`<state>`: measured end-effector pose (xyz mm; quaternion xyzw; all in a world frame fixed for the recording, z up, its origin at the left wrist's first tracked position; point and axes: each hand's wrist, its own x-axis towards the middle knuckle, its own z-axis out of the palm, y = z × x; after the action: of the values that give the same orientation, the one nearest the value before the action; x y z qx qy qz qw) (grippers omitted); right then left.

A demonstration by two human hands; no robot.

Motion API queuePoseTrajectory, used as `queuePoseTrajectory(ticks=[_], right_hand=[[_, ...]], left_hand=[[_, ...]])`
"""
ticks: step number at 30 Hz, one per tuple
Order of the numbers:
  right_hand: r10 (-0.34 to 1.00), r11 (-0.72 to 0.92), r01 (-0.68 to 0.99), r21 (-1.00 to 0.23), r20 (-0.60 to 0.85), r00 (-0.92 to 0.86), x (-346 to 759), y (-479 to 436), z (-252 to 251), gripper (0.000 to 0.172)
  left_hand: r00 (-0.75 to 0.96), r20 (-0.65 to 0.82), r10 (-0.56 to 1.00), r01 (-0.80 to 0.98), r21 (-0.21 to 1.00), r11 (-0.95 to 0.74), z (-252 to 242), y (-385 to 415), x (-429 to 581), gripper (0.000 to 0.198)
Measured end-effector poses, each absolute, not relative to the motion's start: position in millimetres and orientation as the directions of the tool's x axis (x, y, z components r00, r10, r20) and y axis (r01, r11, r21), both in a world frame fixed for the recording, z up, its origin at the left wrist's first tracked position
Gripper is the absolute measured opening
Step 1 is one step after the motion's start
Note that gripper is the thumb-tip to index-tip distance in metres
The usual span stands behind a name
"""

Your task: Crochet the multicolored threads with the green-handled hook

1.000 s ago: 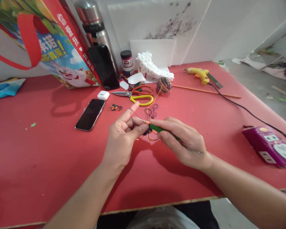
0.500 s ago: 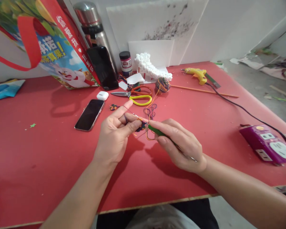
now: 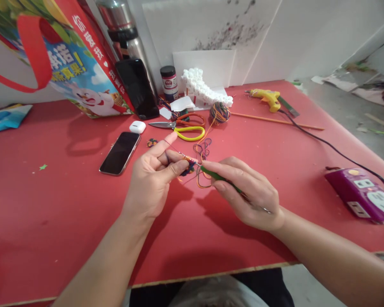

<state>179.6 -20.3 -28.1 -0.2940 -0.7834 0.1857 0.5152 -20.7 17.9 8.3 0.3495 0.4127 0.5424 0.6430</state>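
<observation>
Over the red table (image 3: 51, 200), my left hand (image 3: 153, 179) pinches a small multicoloured crocheted piece (image 3: 188, 169) between thumb and fingers, with the yarn strand running over its raised index finger. My right hand (image 3: 243, 192) is closed on a green-handled crochet hook (image 3: 216, 175), whose metal tip meets the piece. Loose multicoloured yarn (image 3: 203, 150) loops on the table behind the hands and leads to a yarn ball (image 3: 219, 113).
Scissors with yellow and orange handles (image 3: 182, 127), a black phone (image 3: 120, 152), a white earbud case (image 3: 137, 126), a yellow glue gun (image 3: 267, 97) with its cord, a purple power strip (image 3: 366, 194), a printed bag (image 3: 60, 64), a flask (image 3: 128, 38) and white foam (image 3: 205, 89) surround the hands.
Both hands have drifted slightly left and toward me while keeping their grips. The hook tip stays at the crocheted piece.
</observation>
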Motion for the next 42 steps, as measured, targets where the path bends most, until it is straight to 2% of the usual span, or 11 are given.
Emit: queuePoseTrajectory(ticks=[16,26,37,39,42], right_hand=[[0.653,0.752,0.345,-0.562,0.705,-0.276,180,-21,-26,0.035],[0.663,0.746,0.306,-0.591,0.698,-0.269,178,-21,-26,0.039],[0.761,0.648,0.150,-0.747,0.629,-0.155,176,-17,-33,0.039],[0.763,0.645,0.140,-0.751,0.625,-0.163,176,-17,-33,0.039],[0.752,0.658,0.157,-0.736,0.630,-0.196,176,-17,-32,0.037]], left_hand=[[0.049,-0.110,0.993,-0.331,0.936,0.120,7,18,-25,0.083],[0.093,-0.111,0.989,-0.326,0.936,0.136,3,12,-17,0.084],[0.155,-0.096,0.983,-0.462,0.872,0.158,2,13,-18,0.047],[0.138,-0.102,0.985,-0.440,0.885,0.153,2,14,-18,0.046],[0.120,-0.108,0.987,-0.364,0.920,0.145,1,15,-19,0.055]])
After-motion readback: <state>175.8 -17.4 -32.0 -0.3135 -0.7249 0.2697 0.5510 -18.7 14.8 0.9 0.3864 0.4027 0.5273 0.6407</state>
